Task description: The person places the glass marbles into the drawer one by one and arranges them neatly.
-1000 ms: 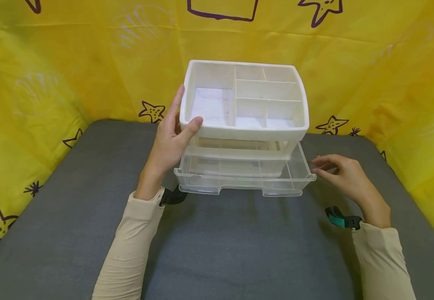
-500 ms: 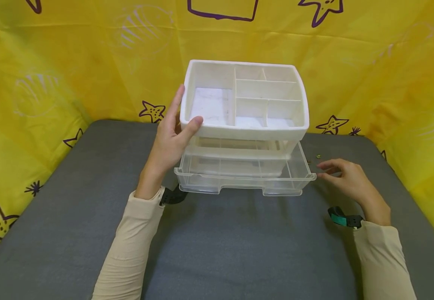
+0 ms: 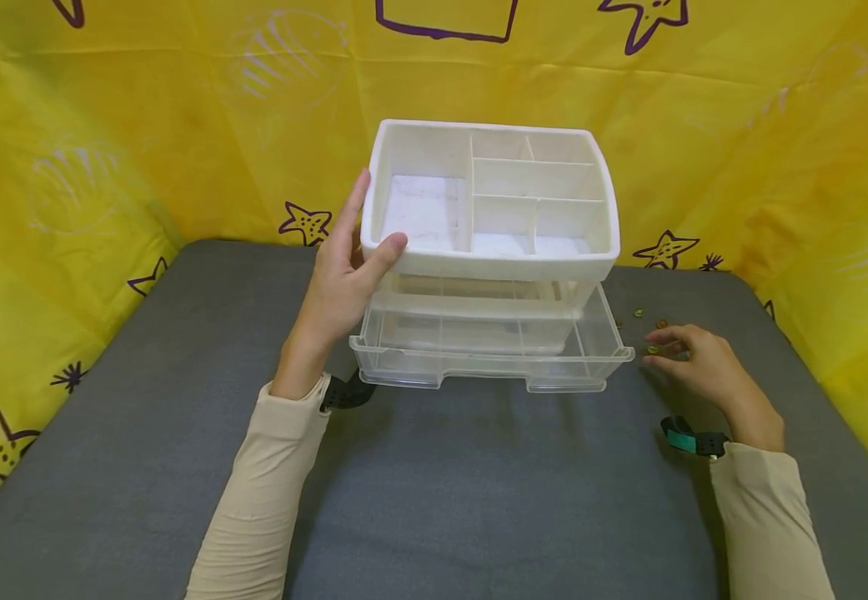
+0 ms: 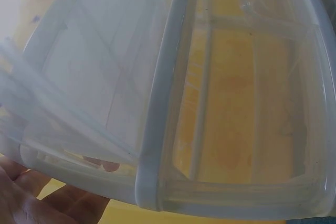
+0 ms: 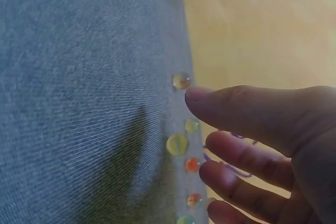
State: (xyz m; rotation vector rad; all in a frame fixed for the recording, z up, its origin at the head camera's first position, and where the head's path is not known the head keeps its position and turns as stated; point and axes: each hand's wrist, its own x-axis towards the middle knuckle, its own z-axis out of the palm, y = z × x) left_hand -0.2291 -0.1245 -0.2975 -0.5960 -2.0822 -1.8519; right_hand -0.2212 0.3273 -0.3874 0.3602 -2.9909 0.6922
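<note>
A white desk organizer (image 3: pixel 494 267) with a compartmented top stands mid-table in the head view. Its lower clear drawer (image 3: pixel 587 367) is pulled out toward me. My left hand (image 3: pixel 339 283) grips the organizer's top at the left front corner, thumb over the front rim. Over the table to the right, my right hand (image 3: pixel 704 362) has its fingers loosely bent and apart. Several glass marbles lie near its fingertips: a green marble (image 3: pixel 653 350), an orange marble (image 3: pixel 662 324) and another green marble (image 3: pixel 639 313). The right wrist view shows a yellow-green marble (image 5: pixel 177 144) between thumb and fingers, apart from both.
A grey cloth-covered table (image 3: pixel 479 500) lies under everything. Yellow patterned curtains (image 3: pixel 216 125) hang behind and along both sides. Marbles lie in a loose group just right of the open drawer.
My right hand has drawn slightly right, away from the drawer, and more marbles have come into view on the table. My left hand and the organizer have stayed in place.
</note>
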